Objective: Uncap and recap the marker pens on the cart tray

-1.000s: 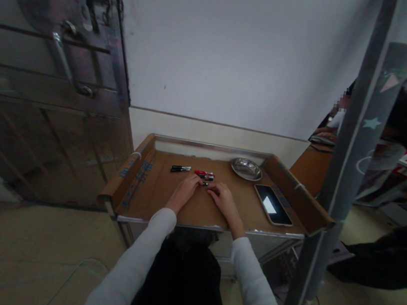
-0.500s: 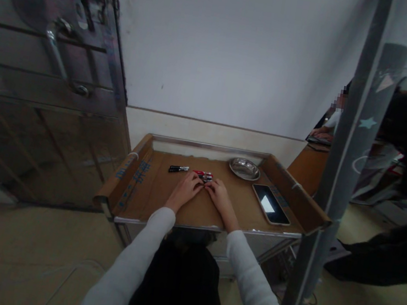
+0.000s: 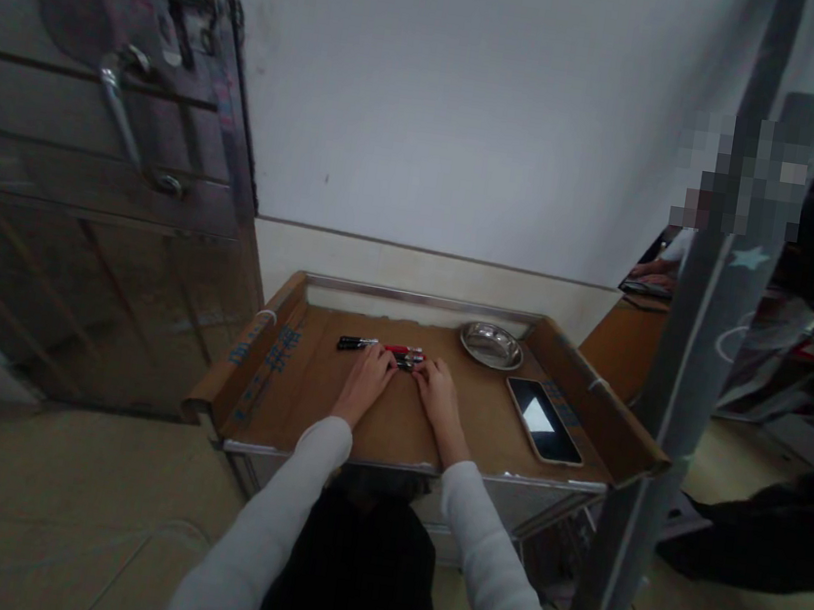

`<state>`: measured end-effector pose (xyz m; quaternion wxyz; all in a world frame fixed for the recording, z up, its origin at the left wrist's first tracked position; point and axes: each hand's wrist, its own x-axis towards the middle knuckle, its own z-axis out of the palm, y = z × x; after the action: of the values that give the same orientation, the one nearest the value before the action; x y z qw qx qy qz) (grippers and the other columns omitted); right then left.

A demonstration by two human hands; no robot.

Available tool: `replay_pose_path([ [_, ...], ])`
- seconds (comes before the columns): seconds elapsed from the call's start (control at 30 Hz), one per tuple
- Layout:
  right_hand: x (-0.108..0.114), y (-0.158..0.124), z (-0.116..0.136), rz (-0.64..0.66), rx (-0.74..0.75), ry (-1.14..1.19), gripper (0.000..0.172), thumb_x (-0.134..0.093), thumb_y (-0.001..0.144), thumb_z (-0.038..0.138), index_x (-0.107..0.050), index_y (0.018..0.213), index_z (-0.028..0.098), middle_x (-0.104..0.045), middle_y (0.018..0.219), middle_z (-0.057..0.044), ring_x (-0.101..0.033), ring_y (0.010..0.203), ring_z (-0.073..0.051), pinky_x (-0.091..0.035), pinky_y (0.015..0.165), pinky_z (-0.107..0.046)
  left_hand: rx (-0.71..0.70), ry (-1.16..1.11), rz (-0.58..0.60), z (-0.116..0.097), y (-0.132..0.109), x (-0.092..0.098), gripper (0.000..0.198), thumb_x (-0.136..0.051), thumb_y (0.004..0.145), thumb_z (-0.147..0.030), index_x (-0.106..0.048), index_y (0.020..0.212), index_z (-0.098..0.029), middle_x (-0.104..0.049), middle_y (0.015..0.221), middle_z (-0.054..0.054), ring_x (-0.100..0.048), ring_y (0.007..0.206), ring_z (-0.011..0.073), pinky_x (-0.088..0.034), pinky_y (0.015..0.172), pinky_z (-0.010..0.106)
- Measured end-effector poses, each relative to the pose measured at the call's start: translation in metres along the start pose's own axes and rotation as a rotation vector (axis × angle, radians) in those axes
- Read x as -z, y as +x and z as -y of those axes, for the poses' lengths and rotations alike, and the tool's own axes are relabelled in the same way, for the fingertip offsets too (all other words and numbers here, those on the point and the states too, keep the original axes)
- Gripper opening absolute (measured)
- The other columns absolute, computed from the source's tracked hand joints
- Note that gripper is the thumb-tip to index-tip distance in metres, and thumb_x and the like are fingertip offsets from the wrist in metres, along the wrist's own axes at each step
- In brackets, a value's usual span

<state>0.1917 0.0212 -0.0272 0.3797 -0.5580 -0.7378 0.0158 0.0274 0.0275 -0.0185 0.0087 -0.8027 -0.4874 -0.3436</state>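
My left hand (image 3: 368, 377) and my right hand (image 3: 435, 390) meet over the cardboard-lined tray top. Their fingertips close on opposite ends of a slim black-and-silver stick (image 3: 406, 363), like a pen or lighter; its exact kind is too small to tell. Just beyond lies a red stick (image 3: 395, 348) with a silver end, partly close to other dark pieces. Black sticks (image 3: 352, 344) with silver ends rest to the left, beside my left hand's fingers.
A round metal dish (image 3: 490, 345) sits at the back right. In front of it lies a phone (image 3: 543, 422). Raised cardboard sides (image 3: 600, 413) border the cart, and a grey post (image 3: 708, 317) stands to its right. Other people are beyond the post.
My left hand has shifted slightly left, towards the black sticks. The gap between my hands is wider, and the black-and-silver stick shows more clearly between them. The view has tilted slightly.
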Motion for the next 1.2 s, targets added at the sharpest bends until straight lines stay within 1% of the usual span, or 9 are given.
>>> replay_pose_path([
  [0.2,0.006,-0.003,0.001,-0.041,-0.036,0.030,0.014,-0.048,0.086,0.022,-0.062,0.085,0.018,-0.058,0.088,-0.007,-0.054,0.083,-0.020,-0.043,0.079,-0.032,0.056,0.047,-0.031,-0.003,0.000,0.007,0.012,-0.048,0.087,-0.019,-0.059,0.087,-0.017,-0.055,0.093,0.008,-0.051,0.091,0.0215,-0.042,0.086,0.036],
  [0.3,0.008,-0.006,0.006,-0.033,-0.028,0.035,0.014,-0.048,0.087,0.025,-0.061,0.087,0.018,-0.058,0.088,-0.007,-0.055,0.082,-0.019,-0.042,0.077,-0.030,0.231,0.153,-0.085,-0.002,-0.002,0.014,0.019,-0.042,0.088,-0.019,-0.060,0.091,-0.015,-0.056,0.093,0.011,-0.052,0.091,0.0238,-0.042,0.084,0.037],
  [0.43,0.006,-0.007,0.017,0.051,0.094,-0.068,0.015,-0.047,0.088,0.023,-0.061,0.090,0.020,-0.060,0.094,-0.008,-0.055,0.091,-0.021,-0.040,0.080,-0.033,0.481,0.282,-0.158,0.004,-0.008,0.022,0.026,-0.040,0.086,-0.012,-0.059,0.103,-0.014,-0.056,0.104,0.013,-0.050,0.097,0.0269,-0.041,0.083,0.039],
  [0.53,0.005,-0.006,0.024,0.083,0.137,-0.086,0.017,-0.044,0.089,0.022,-0.061,0.091,0.020,-0.060,0.097,-0.009,-0.054,0.094,-0.022,-0.040,0.081,-0.035,0.511,0.315,-0.141,0.008,-0.010,0.025,0.029,-0.041,0.085,-0.013,-0.056,0.110,-0.014,-0.055,0.110,0.013,-0.049,0.102,0.0277,-0.041,0.085,0.041],
  [0.63,0.006,-0.008,0.026,0.037,0.112,0.023,0.021,-0.040,0.089,0.021,-0.060,0.092,0.019,-0.059,0.097,-0.009,-0.054,0.094,-0.021,-0.041,0.084,-0.034,0.506,0.335,-0.109,0.009,-0.012,0.026,0.027,-0.043,0.086,-0.018,-0.056,0.109,-0.014,-0.055,0.110,0.014,-0.049,0.102,0.0294,-0.041,0.084,0.042],
  [0.83,0.007,-0.016,0.025,-0.062,-0.063,0.341,0.019,-0.043,0.085,0.024,-0.060,0.091,0.019,-0.058,0.091,-0.007,-0.055,0.082,-0.018,-0.044,0.077,-0.032,0.526,0.285,-0.060,0.011,-0.028,0.030,0.024,-0.042,0.088,-0.023,-0.059,0.101,-0.012,-0.056,0.101,0.017,-0.051,0.096,0.0308,-0.043,0.080,0.045],
  [0.93,0.002,-0.016,0.029,-0.094,-0.203,0.514,0.024,-0.046,0.084,0.035,-0.061,0.090,0.019,-0.060,0.082,-0.005,-0.054,0.074,-0.017,-0.044,0.069,-0.029,0.468,0.104,-0.070,0.010,-0.039,0.034,0.021,-0.041,0.089,-0.022,-0.058,0.099,-0.012,-0.057,0.098,0.014,-0.053,0.095,0.0273,-0.044,0.082,0.043],
  [1.1,-0.006,-0.013,0.041,0.080,-0.399,0.937,0.044,-0.045,0.080,0.057,-0.060,0.093,0.018,-0.048,0.050,0.006,-0.041,0.042,-0.010,-0.031,0.044,-0.023,0.096,-0.311,-0.074,-0.008,-0.035,0.035,0.018,-0.042,0.090,-0.020,-0.056,0.101,-0.019,-0.057,0.101,0.006,-0.057,0.096,0.0169,-0.046,0.089,0.034],
  [1.2,-0.007,-0.012,0.040,0.014,-0.492,1.142,0.041,-0.056,0.071,0.056,-0.060,0.085,0.018,-0.053,0.054,0.006,-0.039,0.039,-0.007,-0.026,0.039,-0.021,0.007,-0.433,-0.105,-0.023,-0.022,0.028,0.021,-0.043,0.091,-0.024,-0.055,0.108,-0.022,-0.059,0.107,0.005,-0.056,0.104,0.0155,-0.045,0.094,0.032],
])
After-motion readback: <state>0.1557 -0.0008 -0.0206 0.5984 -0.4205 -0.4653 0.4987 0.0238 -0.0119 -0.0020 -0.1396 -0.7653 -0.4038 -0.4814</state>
